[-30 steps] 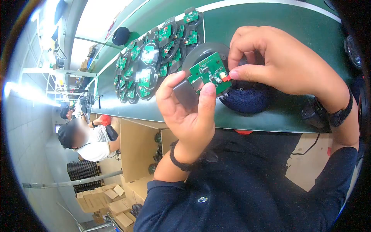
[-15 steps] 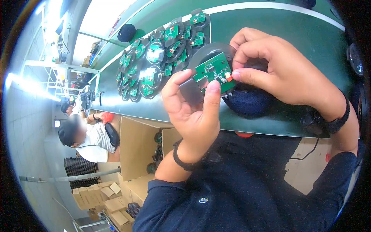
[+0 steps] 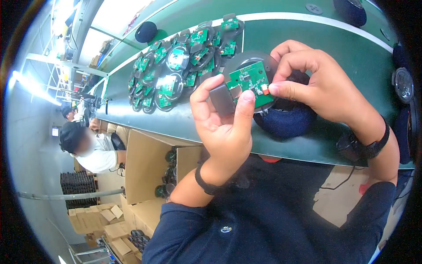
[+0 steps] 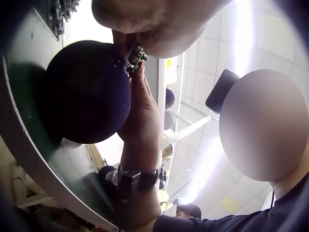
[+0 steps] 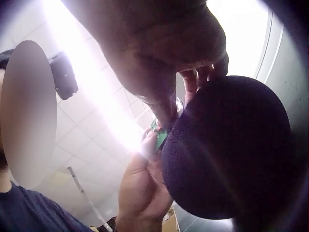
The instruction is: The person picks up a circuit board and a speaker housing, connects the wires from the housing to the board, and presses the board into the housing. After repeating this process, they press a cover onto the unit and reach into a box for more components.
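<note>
Little change in the head view: left hand [image 3: 225,132] still grips circuit board [image 3: 255,76], right of centre, by dark blue round unit [image 3: 288,123]. Right hand [image 3: 327,83] still pinches red connector [image 3: 265,92] at board edge. Reads as connector handling ongoing; can't tell seating.

Curled right hand [image 3: 317,83] beside left hand [image 3: 226,127]

glossy green board [image 3: 249,79], dark woven-cloth ball [image 3: 288,121]
</note>
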`<state>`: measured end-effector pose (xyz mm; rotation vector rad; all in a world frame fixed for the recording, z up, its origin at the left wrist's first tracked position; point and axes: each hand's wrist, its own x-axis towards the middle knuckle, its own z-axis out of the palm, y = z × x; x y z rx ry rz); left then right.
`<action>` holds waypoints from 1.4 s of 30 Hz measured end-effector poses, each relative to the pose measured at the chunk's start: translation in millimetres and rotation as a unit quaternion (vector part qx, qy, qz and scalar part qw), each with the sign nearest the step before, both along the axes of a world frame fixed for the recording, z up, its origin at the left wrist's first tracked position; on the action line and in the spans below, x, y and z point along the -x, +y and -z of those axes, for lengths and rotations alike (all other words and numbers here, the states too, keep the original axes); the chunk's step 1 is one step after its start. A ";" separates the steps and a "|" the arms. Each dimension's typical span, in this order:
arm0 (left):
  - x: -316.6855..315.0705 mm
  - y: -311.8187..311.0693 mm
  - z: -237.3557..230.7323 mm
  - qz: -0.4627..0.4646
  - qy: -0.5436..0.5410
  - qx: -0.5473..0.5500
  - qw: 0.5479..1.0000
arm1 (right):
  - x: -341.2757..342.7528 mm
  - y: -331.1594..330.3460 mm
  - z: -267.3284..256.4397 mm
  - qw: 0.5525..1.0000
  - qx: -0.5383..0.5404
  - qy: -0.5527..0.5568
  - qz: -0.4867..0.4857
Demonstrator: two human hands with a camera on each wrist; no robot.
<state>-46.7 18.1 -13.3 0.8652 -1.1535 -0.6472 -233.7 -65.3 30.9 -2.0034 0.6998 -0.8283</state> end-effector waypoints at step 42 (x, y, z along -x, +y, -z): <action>-6.7 31.0 13.7 0.045 0.034 -0.102 0.993 | -18.3 -13.9 24.0 0.976 -0.156 -0.152 0.035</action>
